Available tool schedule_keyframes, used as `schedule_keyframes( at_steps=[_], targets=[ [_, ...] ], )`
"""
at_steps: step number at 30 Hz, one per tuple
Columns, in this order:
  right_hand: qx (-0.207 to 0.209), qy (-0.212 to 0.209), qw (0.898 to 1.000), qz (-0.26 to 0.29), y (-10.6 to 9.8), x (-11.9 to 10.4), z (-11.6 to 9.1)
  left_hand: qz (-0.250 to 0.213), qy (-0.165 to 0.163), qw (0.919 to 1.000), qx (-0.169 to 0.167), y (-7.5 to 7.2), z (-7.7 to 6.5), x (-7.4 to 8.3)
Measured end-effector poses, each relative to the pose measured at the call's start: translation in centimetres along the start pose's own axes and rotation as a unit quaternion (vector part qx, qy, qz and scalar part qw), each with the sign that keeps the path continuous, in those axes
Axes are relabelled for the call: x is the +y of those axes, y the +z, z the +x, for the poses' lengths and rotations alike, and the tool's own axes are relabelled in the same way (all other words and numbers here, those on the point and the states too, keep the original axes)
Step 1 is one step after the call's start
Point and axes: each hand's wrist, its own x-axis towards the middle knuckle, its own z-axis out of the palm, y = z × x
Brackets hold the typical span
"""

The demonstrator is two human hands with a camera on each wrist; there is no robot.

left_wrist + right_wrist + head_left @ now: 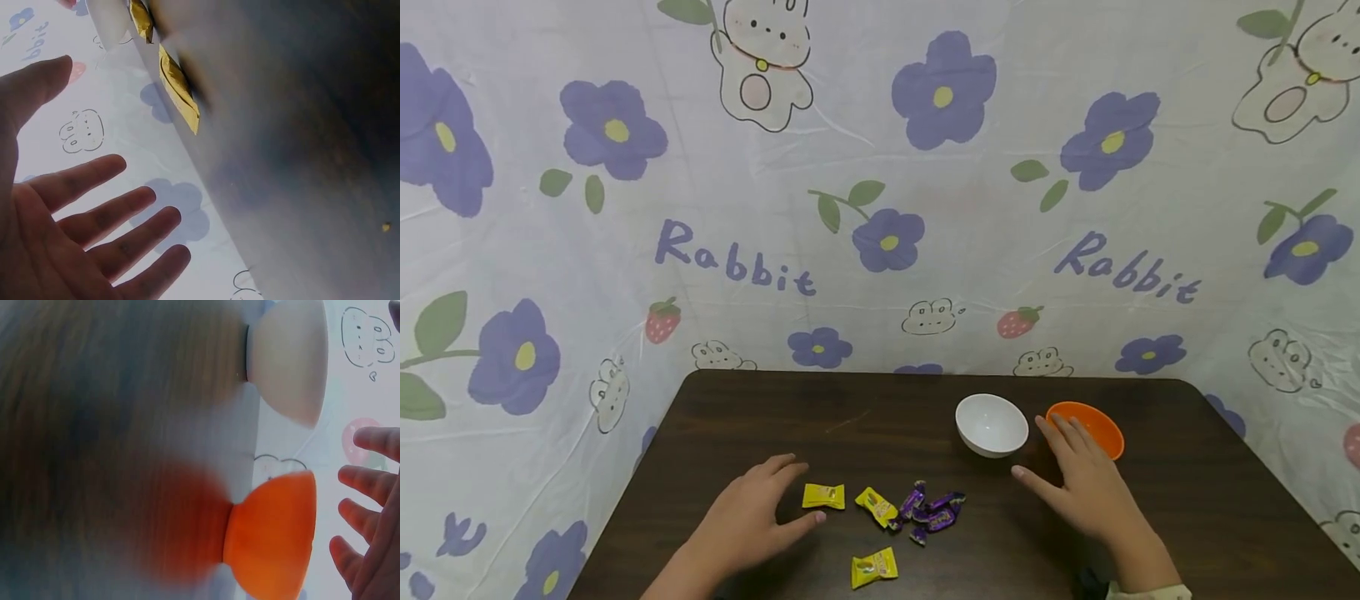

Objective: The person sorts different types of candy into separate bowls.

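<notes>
My left hand (747,518) hovers at the left of the table, fingers spread and holding nothing. Nearest to it is a yellow-wrapped candy (823,497); two more yellow candies, one in the middle (876,507) and one nearer the front (874,568), lie to its right. Several purple-wrapped candies (936,515) are bunched beside the middle yellow one. On the right, my right hand (1086,487) is held out with its fingers apart and nothing in its grasp. Its fingertips overlap the orange bowl (1103,433) in the head view; the right wrist view shows a gap. A white bowl (992,427) stands left of that hand.
The dark wooden table (760,425) has rounded far corners. Behind it and at both sides hangs a pale cloth (850,150) printed with rabbits, purple flowers and strawberries.
</notes>
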Motion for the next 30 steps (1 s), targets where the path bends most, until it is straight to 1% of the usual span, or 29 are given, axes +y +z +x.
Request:
schedule_keyframes(
  at_steps=[6, 9, 15, 20, 26, 30],
  targets=[
    [0.006, -0.009, 1.000, -0.005, 0.6, -0.5, 0.7, -0.008, 0.032, 0.9994, 0.004, 0.8, 0.3, 0.0],
    [0.006, -0.009, 1.000, -0.004, 0.8, -0.8, 1.1, -0.011, 0.041, 0.9991, 0.001, 1.1, 0.6, 0.1],
    [0.011, -0.012, 1.000, -0.001, 1.6, -1.2, 2.3, -0.018, 0.043, 0.9989, -0.004, 1.1, 0.5, 0.1],
    [0.003, -0.001, 1.000, -0.003, 2.1, -1.5, 3.4, -0.020, 0.046, 0.9987, -0.010, 1.1, 0.5, 0.1],
    [-0.016, 0.007, 1.000, -0.007, 2.8, -1.5, 4.3, -0.016, 0.060, 0.9980, -0.006, 1.9, 1.0, 0.2],
    [-0.024, 0.011, 1.000, -0.012, 3.5, -1.5, 4.6, -0.019, 0.061, 0.9977, -0.022, 2.6, 1.5, 0.1]
  ],
)
